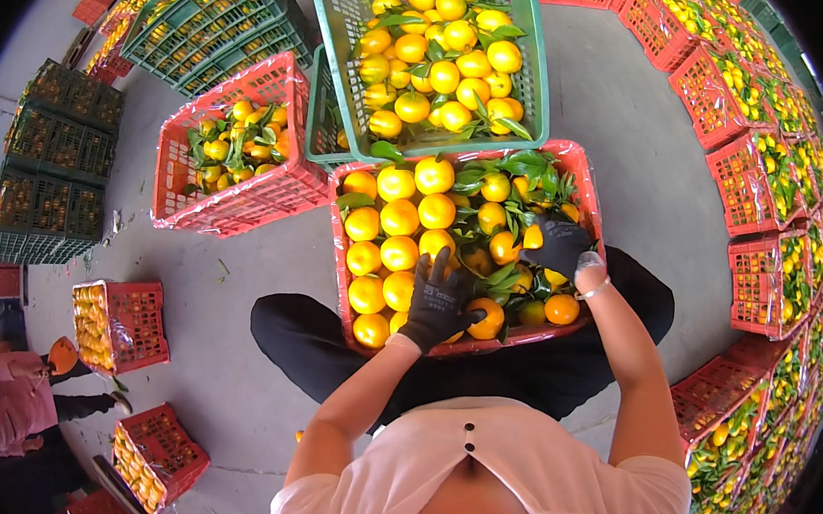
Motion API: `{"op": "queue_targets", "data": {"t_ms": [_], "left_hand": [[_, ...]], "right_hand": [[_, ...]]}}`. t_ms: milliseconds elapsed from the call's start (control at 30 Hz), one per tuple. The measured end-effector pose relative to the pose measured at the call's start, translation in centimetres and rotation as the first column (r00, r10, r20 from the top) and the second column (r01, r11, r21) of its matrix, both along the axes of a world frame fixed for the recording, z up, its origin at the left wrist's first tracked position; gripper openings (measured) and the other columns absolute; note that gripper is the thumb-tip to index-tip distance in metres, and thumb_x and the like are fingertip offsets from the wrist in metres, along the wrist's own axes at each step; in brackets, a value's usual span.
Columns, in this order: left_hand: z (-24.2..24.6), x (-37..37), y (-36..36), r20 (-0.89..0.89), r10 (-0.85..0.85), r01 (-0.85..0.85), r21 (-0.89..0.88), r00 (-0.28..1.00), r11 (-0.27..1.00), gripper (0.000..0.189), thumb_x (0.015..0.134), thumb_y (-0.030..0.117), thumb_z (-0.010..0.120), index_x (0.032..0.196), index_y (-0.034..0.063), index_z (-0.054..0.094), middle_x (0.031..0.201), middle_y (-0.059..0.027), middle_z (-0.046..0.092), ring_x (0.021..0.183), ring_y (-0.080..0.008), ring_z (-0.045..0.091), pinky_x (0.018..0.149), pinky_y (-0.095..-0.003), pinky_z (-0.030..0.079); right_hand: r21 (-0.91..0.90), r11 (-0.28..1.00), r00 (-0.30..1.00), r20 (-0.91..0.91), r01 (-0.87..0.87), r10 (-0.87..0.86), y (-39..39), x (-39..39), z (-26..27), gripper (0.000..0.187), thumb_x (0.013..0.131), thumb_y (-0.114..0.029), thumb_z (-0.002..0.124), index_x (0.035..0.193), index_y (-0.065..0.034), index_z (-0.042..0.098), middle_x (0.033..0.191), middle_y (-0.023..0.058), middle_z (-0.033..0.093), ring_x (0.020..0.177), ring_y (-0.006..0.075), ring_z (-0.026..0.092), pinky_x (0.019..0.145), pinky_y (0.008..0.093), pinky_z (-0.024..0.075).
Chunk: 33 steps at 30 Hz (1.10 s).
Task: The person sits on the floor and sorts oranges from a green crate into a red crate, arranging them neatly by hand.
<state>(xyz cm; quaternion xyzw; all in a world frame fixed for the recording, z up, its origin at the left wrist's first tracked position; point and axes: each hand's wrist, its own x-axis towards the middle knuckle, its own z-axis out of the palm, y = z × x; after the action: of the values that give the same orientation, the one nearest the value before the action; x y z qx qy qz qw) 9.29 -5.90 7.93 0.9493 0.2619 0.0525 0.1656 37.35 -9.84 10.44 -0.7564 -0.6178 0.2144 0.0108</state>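
A red plastic crate [343, 266] lined with clear film stands before me, full of oranges. On its left side large oranges [400, 217] lie in rows; leafy smaller ones [492, 218] lie on the right. My left hand [441, 300], in a dark glove, rests with fingers spread over the fruit near the front edge. Its thumb is at an orange [485, 318]; whether it grips it cannot be told. My right hand [559, 246], also gloved, reaches in at the right side, beside an orange [533, 236]; its fingertips are partly hidden.
Behind stands a tilted green crate [540, 85] of leafy oranges. Another red crate [240, 202] with leafy fruit is at the left. Green crates [254, 45] are stacked beyond it. Rows of full red crates [738, 175] line the right. A person [14, 398] is at the far left.
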Motion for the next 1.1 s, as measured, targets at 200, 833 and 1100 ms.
{"op": "queue_targets", "data": {"t_ms": [200, 833, 1100], "left_hand": [[-1.1, 0.0, -0.7, 0.052, 0.123, -0.122, -0.028, 0.991, 0.992, 0.087, 0.071, 0.061, 0.072, 0.137, 0.0095, 0.047, 0.140, -0.0144, 0.043, 0.142, -0.0408, 0.021, 0.115, -0.0606, 0.015], [-0.9, -0.1, -0.6, 0.043, 0.018, -0.019, 0.023, 0.999, 1.000, 0.077, 0.078, 0.066, 0.061, 0.142, 0.0259, 0.047, 0.132, -0.0151, 0.048, 0.140, -0.0441, 0.023, 0.106, -0.0702, 0.019], [-2.2, -0.3, -0.6, 0.152, 0.056, -0.059, 0.018, 0.987, 0.998, 0.070, 0.074, 0.057, 0.069, 0.136, 0.0267, 0.052, 0.127, -0.0159, 0.047, 0.137, -0.0460, 0.025, 0.104, -0.0713, 0.025]], "right_hand": [[0.044, 0.998, 0.521, -0.852, -0.041, 0.059, -1.3, -2.6, -2.5, 0.065, 0.082, -0.019, 0.075, 0.141, -0.0100, 0.047, 0.103, 0.0074, 0.064, 0.090, 0.0158, 0.064, 0.077, 0.0302, 0.0531], [-0.256, 0.742, 0.761, -0.426, -0.620, 0.489, 6.0, -5.1, -1.8, 0.071, 0.071, -0.052, 0.078, 0.116, -0.0008, 0.057, 0.100, 0.0219, 0.066, 0.093, 0.0377, 0.065, 0.079, 0.0441, 0.0511], [0.086, 0.959, 0.897, -0.341, -0.268, 0.282, -0.1, -7.3, -6.1, 0.059, 0.072, -0.045, 0.080, 0.106, -0.0034, 0.057, 0.082, 0.0176, 0.062, 0.077, 0.0374, 0.064, 0.065, 0.0442, 0.0499]]}}
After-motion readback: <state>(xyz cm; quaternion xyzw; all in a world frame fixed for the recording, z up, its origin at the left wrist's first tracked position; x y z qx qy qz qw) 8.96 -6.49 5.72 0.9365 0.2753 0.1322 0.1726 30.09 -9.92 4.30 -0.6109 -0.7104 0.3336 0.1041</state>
